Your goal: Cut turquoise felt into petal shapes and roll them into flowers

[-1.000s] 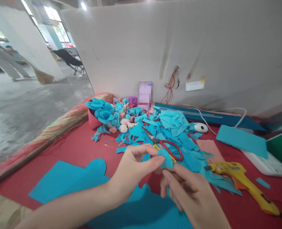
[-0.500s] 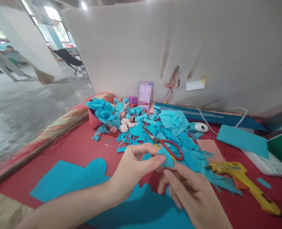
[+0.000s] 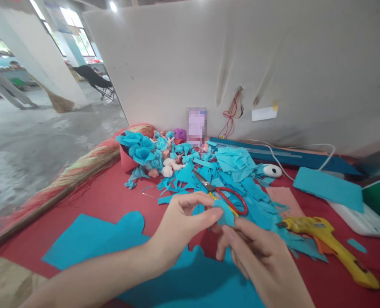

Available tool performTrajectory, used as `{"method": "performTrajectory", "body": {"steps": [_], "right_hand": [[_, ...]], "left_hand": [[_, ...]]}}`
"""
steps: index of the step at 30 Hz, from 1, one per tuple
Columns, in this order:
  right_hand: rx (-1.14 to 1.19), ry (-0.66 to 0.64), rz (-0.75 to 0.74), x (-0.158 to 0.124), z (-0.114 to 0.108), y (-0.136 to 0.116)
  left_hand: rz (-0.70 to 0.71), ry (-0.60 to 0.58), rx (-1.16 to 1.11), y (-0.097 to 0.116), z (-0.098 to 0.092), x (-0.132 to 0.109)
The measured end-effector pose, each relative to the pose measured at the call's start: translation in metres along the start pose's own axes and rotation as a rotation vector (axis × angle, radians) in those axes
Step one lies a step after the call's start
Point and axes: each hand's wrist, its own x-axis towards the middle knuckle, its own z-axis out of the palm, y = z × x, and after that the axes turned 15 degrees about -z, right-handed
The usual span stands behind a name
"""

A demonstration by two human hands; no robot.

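Observation:
A small piece of blue crepe paper (image 3: 226, 214) is held between my two hands above the table. My left hand (image 3: 190, 224) pinches its upper left edge between thumb and fingers. With thumb and forefinger, my right hand (image 3: 254, 248) grips its lower right side; the other fingers curl beneath. Just behind lie scissors (image 3: 233, 200) with red handles, open a little, on a heap of blue paper pieces (image 3: 236, 162). Large blue sheets (image 3: 183, 286) spread under my hands. To the right rests a yellow hot glue gun (image 3: 328, 239).
At the back left are a pink cup (image 3: 128, 160) of blue paper flowers and several small rolled flowers (image 3: 161, 145). A broom (image 3: 90, 164) lies along the table's left edge. A white board (image 3: 177, 60) stands behind. A white cable (image 3: 329, 156) runs at the back right.
Both hands keep their pinch on the blue paper. My right hand's fingers have shifted slightly. The view has moved very little.

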Motion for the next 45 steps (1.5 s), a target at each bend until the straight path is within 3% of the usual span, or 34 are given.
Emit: {"method": "performTrajectory", "body": {"steps": [4,9,13,16,19,26,32,36,45], "right_hand": [[0.029,-0.005,-0.034,0.000,-0.003,-0.001],[0.214,-0.113,-0.031,0.000,-0.010,0.003],[0.442,-0.176,0.149,-0.002,-0.013,0.003],[0.551,-0.217,0.228,-0.003,-0.013,0.002],[0.601,-0.249,0.264,-0.003,-0.011,0.002],[0.542,-0.276,0.236,0.000,-0.011,0.003],[0.068,-0.137,-0.061,0.003,-0.011,-0.002],[-0.159,0.032,-0.126,0.000,-0.007,-0.003],[-0.399,0.061,-0.362,0.001,-0.008,0.002]], "left_hand": [[0.011,0.024,0.031,0.006,-0.001,0.002],[0.187,0.056,0.039,0.023,-0.016,0.012],[0.208,-0.237,0.313,0.028,-0.030,0.021],[0.211,-0.464,0.396,0.025,-0.031,0.022],[0.239,-0.529,0.355,0.022,-0.027,0.019],[0.279,-0.460,0.313,0.015,-0.023,0.015],[0.286,-0.310,0.310,0.011,-0.021,0.017],[0.276,-0.251,0.339,0.011,-0.017,0.013],[0.263,-0.193,0.383,0.003,-0.014,0.010]]}}
